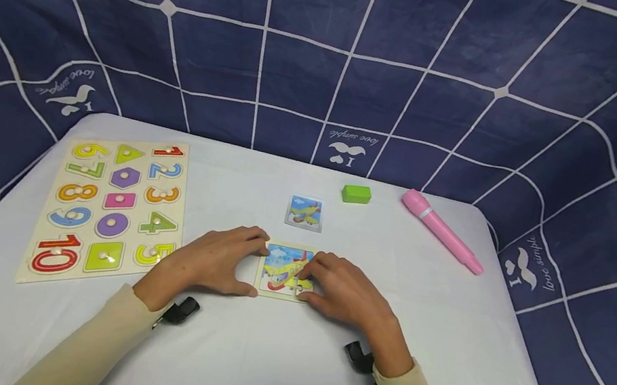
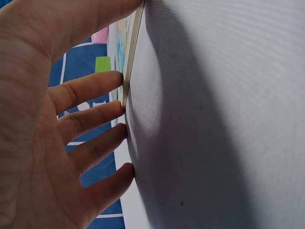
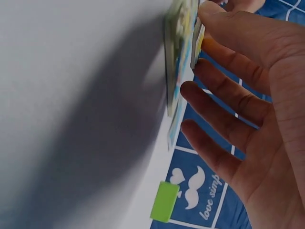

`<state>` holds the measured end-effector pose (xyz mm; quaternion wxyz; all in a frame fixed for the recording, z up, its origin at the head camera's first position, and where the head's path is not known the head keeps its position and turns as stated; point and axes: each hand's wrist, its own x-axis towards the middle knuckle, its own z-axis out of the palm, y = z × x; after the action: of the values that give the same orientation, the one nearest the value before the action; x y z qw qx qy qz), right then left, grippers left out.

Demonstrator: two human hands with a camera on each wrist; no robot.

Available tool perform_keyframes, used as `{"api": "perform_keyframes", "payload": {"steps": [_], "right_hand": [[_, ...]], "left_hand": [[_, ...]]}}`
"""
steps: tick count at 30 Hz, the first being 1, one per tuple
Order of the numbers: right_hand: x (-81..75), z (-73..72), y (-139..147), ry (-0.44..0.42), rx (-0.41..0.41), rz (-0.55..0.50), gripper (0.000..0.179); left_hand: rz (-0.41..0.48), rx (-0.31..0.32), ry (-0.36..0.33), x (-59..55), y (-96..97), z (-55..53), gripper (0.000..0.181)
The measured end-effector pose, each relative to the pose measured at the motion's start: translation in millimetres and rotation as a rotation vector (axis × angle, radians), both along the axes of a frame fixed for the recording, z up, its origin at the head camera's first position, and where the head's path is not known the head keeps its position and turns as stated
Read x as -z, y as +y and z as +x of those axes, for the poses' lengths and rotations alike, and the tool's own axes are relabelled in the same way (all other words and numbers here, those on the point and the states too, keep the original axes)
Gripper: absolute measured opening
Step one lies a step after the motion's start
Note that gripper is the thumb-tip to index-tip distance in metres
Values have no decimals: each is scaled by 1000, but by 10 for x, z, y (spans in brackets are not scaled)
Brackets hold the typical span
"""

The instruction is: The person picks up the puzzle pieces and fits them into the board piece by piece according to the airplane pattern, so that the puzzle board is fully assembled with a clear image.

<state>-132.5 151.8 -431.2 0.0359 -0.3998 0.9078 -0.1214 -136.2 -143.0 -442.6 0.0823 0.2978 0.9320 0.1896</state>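
Note:
A small square puzzle board (image 1: 278, 296) with a yellow airplane picture lies on the white table between both hands. At its left edge rests my left hand (image 1: 219, 259), thumb by the near corner and fingers by the far one. The left wrist view shows these fingers (image 2: 88, 112) spread and fairly straight, with some fingertips against the board's edge. My right hand (image 1: 346, 292) pinches a puzzle piece (image 3: 196, 43) between thumb and fingers over the board's right side. That piece is tilted above the board in the right wrist view, and the fingers partly hide it.
Behind the board lies a small airplane picture card (image 1: 305, 212). A green block (image 1: 356, 194) and a pink marker-shaped stick (image 1: 443, 231) are farther back to the right. The number and shape puzzle board (image 1: 109, 212) covers the left side. A dark blue checked cloth (image 1: 304, 75) hangs behind.

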Motion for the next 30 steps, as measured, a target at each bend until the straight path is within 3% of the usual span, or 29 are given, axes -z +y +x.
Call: {"api": "perform_keyframes", "payload": {"steps": [21,30], "right_hand": [[88,32,-32,51,13,24,33],[87,29,5,62,-10,-5,21]], "left_hand": [[3,10,3,7,31,-6,72],[-2,3,-2,1,30,-2,72]]}}
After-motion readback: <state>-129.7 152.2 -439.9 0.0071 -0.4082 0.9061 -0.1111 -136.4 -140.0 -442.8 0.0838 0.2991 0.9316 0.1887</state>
